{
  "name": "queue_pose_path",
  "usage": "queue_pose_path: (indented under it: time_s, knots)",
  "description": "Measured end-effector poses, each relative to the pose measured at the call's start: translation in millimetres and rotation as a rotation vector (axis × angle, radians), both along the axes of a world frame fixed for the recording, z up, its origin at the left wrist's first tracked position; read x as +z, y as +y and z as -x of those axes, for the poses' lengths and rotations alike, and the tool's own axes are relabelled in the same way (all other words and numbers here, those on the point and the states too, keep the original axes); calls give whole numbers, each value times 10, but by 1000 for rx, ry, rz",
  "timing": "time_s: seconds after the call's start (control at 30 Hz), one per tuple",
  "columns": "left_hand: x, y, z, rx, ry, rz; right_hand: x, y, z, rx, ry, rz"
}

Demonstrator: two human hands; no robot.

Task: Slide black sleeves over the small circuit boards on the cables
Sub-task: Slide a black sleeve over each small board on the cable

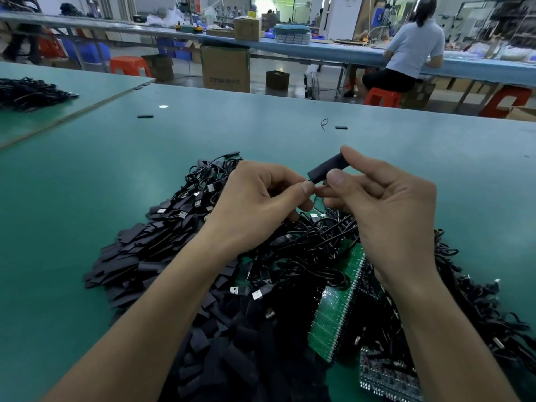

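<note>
Sleeve meets board end-on

Right hand pinches the black sleeve, long axis angled toward the left hand, whose fingertips pinch something hidden at its mouth.

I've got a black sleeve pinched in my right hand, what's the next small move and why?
Probably slide the sleeve toward the left hand. The right hand pinches the sleeve between thumb and forefinger. The left hand's fingertips pinch something small right at its near end, likely the board, though that is hidden. The two meet there.
</note>
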State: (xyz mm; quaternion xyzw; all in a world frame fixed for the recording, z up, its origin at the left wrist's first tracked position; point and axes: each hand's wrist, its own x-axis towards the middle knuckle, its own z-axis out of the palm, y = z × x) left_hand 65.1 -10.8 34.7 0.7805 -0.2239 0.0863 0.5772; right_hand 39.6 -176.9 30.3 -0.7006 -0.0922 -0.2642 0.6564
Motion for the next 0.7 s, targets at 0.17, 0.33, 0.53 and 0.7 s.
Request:
queue_pose_path:
  time_s: [0.17, 0.33, 0.53, 0.7]
  knots:
    - [8, -15, -5, -42, 22, -36, 38, -23, 6, -1, 1, -12]
    - [-37, -11, -14, -80, 11, -81, 106, -74, 41, -32, -1, -36]
    - [-110, 52, -83, -68, 77, -215, 171, -111, 70, -108, -15, -62]
    - [-130, 29, -134, 20, -60, -239, 191, -137, 73, -238, 17, 17]
